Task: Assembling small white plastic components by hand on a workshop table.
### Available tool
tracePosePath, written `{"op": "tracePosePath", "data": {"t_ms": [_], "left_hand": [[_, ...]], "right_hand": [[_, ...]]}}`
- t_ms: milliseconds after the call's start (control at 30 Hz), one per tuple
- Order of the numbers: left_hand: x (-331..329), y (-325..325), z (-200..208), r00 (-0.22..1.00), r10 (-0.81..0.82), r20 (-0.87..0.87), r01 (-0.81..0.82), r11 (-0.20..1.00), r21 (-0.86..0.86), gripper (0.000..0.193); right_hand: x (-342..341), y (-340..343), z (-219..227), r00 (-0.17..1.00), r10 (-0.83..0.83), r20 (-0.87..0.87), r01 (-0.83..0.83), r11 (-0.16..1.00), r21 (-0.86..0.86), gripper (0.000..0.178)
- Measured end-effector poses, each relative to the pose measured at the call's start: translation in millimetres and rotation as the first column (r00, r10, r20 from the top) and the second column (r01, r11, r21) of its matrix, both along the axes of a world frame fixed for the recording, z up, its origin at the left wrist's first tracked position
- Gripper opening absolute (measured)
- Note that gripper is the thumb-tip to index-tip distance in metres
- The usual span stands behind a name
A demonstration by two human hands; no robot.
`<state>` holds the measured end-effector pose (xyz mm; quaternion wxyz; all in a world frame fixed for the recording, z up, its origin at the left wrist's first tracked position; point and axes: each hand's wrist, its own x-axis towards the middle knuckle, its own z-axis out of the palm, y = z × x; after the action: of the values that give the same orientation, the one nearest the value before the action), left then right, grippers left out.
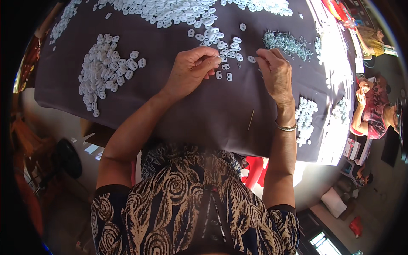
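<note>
My left hand (192, 70) pinches a small white plastic piece (219, 59) between thumb and forefinger, its shape mostly covered. To the right, my right hand (275, 72) has its fingers drawn together; whatever is between them is hidden. A white oval piece (251, 59) lies right by those fingertips. Between the hands is a loose cluster of white two-holed oval pieces (230, 53). Just below it sit a few separate two-holed pieces (229, 77). Beyond my right hand is a pile of small, slim silvery-green metal pieces (287, 43).
White two-holed pieces heap up at the left (102, 70) and along the far side (165, 10) of the dark-covered table (191, 119). A smaller white pile (305, 119) is beside my right wrist. A thin stick (250, 120) lies near the front edge. Another person (376, 106) is at the right.
</note>
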<state>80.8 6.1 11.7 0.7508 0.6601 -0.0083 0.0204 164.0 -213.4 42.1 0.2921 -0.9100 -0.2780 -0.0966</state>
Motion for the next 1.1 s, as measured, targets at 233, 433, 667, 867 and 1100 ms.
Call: {"op": "tracePosePath", "data": {"t_ms": [233, 433, 667, 867, 1100], "left_hand": [[0, 0, 2, 0.999, -0.004, -0.044, 0.003, 1.0, -0.007, 0.013], [0, 0, 4, 0.998, -0.023, -0.065, 0.023, 1.0, -0.002, 0.013], [2, -2, 0, 1.0, 0.012, -0.018, -0.013, 1.0, -0.018, 0.014], [2, -2, -1, 1.0, 0.002, -0.011, -0.002, 1.0, -0.019, 0.015], [1, -1, -1, 1.0, 0.008, -0.026, -0.009, 1.0, -0.022, 0.014]], "right_hand": [[-6, 8, -6, 1.0, 0.012, 0.025, -0.011, 1.0, -0.023, 0.009], [-9, 12, -3, 0.993, -0.006, -0.115, 0.009, 1.0, 0.027, 0.01], [-8, 7, -6, 0.917, 0.067, -0.392, 0.107, 0.908, 0.404, 0.007], [-7, 6, 2, 0.879, 0.091, -0.469, 0.079, 0.941, 0.33, 0.01], [-11, 16, 7, 0.922, 0.032, -0.386, 0.01, 0.994, 0.106, 0.01]]}}
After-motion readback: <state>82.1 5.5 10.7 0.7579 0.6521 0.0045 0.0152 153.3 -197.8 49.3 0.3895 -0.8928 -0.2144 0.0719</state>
